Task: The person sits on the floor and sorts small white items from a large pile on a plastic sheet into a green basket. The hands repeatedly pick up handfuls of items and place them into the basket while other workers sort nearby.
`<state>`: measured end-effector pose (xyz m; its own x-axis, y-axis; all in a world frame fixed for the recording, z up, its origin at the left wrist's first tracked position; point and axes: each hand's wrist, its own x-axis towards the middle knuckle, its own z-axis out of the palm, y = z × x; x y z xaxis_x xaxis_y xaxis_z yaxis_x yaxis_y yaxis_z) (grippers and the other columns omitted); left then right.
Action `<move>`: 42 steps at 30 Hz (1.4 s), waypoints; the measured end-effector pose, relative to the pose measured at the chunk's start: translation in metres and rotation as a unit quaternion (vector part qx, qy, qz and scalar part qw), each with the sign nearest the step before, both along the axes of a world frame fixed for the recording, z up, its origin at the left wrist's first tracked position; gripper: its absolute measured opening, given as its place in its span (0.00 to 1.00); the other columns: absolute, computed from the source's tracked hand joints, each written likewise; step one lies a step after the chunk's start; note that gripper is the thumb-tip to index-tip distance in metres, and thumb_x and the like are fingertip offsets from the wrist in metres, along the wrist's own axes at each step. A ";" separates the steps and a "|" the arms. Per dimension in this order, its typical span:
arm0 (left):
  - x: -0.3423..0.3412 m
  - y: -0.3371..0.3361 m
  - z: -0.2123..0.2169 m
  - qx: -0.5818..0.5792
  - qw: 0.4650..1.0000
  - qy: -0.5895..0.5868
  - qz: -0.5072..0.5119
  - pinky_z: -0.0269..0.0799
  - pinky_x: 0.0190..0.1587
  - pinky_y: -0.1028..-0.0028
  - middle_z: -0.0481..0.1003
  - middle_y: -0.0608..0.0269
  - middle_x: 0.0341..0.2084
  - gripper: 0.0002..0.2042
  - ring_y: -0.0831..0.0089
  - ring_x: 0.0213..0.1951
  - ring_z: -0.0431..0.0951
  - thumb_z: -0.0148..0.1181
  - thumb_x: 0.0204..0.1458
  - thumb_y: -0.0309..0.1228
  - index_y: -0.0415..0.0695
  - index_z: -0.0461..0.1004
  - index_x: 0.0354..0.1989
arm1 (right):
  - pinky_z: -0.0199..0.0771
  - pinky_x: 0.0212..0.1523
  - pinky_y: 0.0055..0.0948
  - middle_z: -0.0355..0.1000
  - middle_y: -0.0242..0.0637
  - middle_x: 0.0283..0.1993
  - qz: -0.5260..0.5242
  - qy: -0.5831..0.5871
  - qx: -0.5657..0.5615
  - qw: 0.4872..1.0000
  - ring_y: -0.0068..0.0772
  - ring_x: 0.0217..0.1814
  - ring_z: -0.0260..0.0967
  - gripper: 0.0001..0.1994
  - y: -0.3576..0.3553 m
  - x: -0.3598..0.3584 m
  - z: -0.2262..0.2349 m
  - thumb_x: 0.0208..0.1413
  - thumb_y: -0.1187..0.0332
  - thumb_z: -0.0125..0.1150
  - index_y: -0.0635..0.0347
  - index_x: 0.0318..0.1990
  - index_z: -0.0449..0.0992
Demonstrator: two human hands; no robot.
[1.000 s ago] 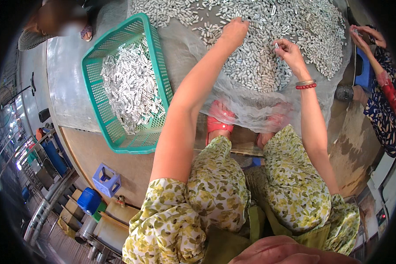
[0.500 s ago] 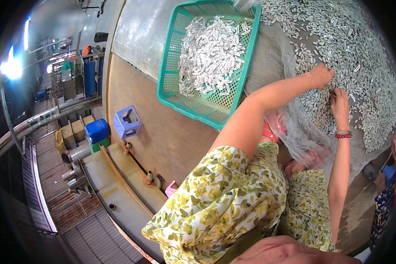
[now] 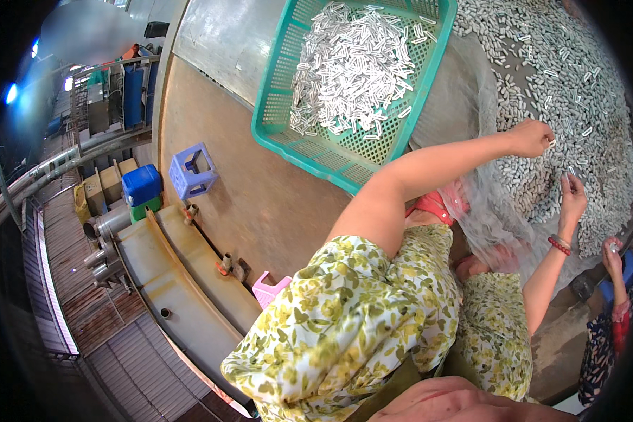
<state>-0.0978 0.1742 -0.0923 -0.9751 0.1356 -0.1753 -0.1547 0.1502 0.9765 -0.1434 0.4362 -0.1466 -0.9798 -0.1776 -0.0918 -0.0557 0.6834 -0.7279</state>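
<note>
Left hand [image 3: 532,137]: curled, fingertips pinching among the pieces; whether it grips one I cannot tell.
Right hand [image 3: 572,197]: raised just off the pile, pinching one small silvery piece.
Pieces [image 3: 541,77]: small pale oblong bits, spread thick over the worktop [image 3: 443,105], long axes every way.
Bearing: pile lies at 12 o'clock from both hands; left hand touches it, so is nearer.
Basket [image 3: 344,158]: green mesh, at 9 o'clock from left hand, well apart, part-filled with like pieces.
Other person's hand [image 3: 612,254]: at 5 o'clock from right hand, apart.
</note>
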 end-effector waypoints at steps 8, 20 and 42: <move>0.038 0.009 -0.024 0.596 0.717 -0.361 0.010 0.71 0.35 0.63 0.71 0.53 0.28 0.21 0.60 0.31 0.72 0.41 0.55 0.45 0.36 0.67 0.38 | 0.63 0.40 0.21 0.70 0.32 0.39 0.237 -0.056 -0.006 0.970 0.25 0.41 0.65 0.11 -0.088 0.014 0.107 0.52 0.68 0.58 0.62 0.41 0.75; 0.064 -0.180 0.098 0.435 0.874 -0.047 0.211 0.55 0.17 0.84 0.65 0.71 0.22 0.06 0.85 0.22 0.61 0.52 0.54 0.34 0.46 0.66 0.30 | 0.72 0.34 0.30 0.72 0.40 0.45 -0.060 -0.159 0.038 0.985 0.33 0.42 0.69 0.20 0.062 -0.067 0.012 0.53 0.56 0.54 0.60 0.47 0.72; -0.065 -0.002 -0.018 -0.289 0.910 0.242 -0.171 0.71 0.45 0.68 0.76 0.59 0.36 0.14 0.60 0.40 0.75 0.53 0.46 0.23 0.46 0.74 0.43 | 0.65 0.43 0.35 0.67 0.47 0.39 0.098 -0.039 -0.015 0.994 0.45 0.41 0.66 0.10 -0.090 0.070 0.026 0.52 0.70 0.53 0.59 0.43 0.69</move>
